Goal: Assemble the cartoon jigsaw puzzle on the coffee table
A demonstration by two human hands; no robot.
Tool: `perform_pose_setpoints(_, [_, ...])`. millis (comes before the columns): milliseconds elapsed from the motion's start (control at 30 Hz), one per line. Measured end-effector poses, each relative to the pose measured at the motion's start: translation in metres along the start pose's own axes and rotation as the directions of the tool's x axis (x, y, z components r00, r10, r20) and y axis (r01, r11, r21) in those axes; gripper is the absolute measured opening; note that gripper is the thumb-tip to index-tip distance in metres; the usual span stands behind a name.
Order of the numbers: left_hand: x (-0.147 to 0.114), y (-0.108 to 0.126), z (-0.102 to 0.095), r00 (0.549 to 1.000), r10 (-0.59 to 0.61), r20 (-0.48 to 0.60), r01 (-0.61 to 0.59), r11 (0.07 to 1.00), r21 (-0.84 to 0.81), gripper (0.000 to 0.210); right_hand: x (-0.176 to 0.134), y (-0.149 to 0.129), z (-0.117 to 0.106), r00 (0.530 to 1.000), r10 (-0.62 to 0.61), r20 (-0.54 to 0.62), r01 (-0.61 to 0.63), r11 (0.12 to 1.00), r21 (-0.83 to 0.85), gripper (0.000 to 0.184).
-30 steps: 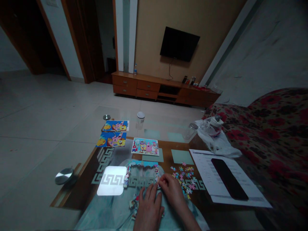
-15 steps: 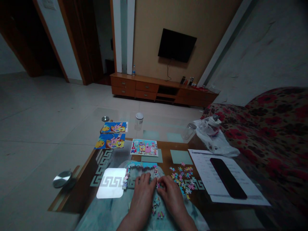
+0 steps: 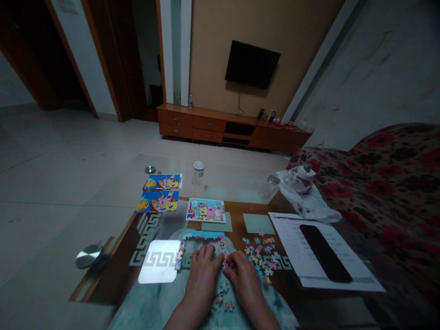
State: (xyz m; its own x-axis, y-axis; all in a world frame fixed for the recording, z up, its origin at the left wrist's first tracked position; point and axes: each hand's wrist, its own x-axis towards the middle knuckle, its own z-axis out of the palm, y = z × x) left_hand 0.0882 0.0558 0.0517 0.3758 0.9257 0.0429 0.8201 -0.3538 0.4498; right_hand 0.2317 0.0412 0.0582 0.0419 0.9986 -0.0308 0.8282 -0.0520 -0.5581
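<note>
A half-built jigsaw frame point(image 3: 190, 243) lies on the glass table point(image 3: 113, 270) in front of me. My left hand point(image 3: 203, 271) rests palm down over its lower middle, fingers spread on the puzzle. My right hand point(image 3: 243, 279) sits beside it, fingertips pinched at the frame's right edge; whether it holds a piece I cannot tell. A few loose pieces point(image 3: 222, 298) lie between my wrists. A heap of loose puzzle pieces point(image 3: 261, 256) lies just right of my right hand.
Three finished picture cards point(image 3: 206, 210) lie further back, with two lidded jars point(image 3: 198, 172). A phone point(image 3: 325, 259) on printed paper point(image 3: 357, 268) lies at right, next to a plastic bag point(image 3: 304, 195) and a floral sofa point(image 3: 395, 183). A wall TV hangs over a wooden cabinet.
My left hand has moved forward from near the table's edge onto the puzzle frame, uncovering the loose pieces between my wrists. My right hand has stayed at the frame's right edge.
</note>
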Motion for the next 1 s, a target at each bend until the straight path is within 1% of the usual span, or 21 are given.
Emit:
perform_pose_setpoints(233, [0.000, -0.001, 0.001, 1.000, -0.003, -0.005, 0.003, 1.000, -0.012, 0.045, 0.001, -0.005, -0.002, 1.000, 0.025, 0.007, -0.025, 1.000, 0.009, 0.015])
perform_pose_setpoints(367, [0.000, 0.000, 0.000, 1.000, -0.005, 0.001, 0.005, 1.000, -0.016, 0.043, 0.001, -0.006, -0.002, 1.000, 0.005, 0.004, -0.005, 1.000, 0.012, 0.016])
perform_pose_setpoints(500, [0.000, 0.001, -0.003, 1.000, -0.013, 0.016, 0.014, 1.000, -0.021, 0.043, 0.002, -0.005, -0.002, 1.000, -0.013, 0.000, 0.013, 1.000, -0.025, 0.017])
perform_pose_setpoints(700, [0.001, 0.000, -0.003, 0.999, -0.017, 0.045, 0.018, 0.999, -0.035, 0.042, 0.002, -0.007, -0.001, 1.000, 0.008, -0.003, -0.008, 0.997, -0.074, 0.019])
perform_pose_setpoints(767, [0.001, 0.000, -0.003, 0.998, -0.018, 0.056, 0.021, 0.999, -0.041, 0.041, 0.000, -0.009, 0.001, 1.000, 0.005, -0.002, -0.005, 0.994, -0.106, 0.021])
perform_pose_setpoints(900, [0.001, 0.001, -0.005, 0.998, -0.026, 0.062, 0.030, 0.998, -0.050, 0.039, -0.008, -0.010, 0.007, 1.000, -0.023, -0.007, 0.021, 0.974, -0.226, 0.028])
perform_pose_setpoints(1000, [0.001, 0.001, -0.004, 0.998, -0.024, 0.060, 0.027, 0.998, -0.051, 0.041, -0.012, -0.008, 0.010, 0.999, -0.052, 0.012, 0.053, 0.957, -0.284, 0.034])
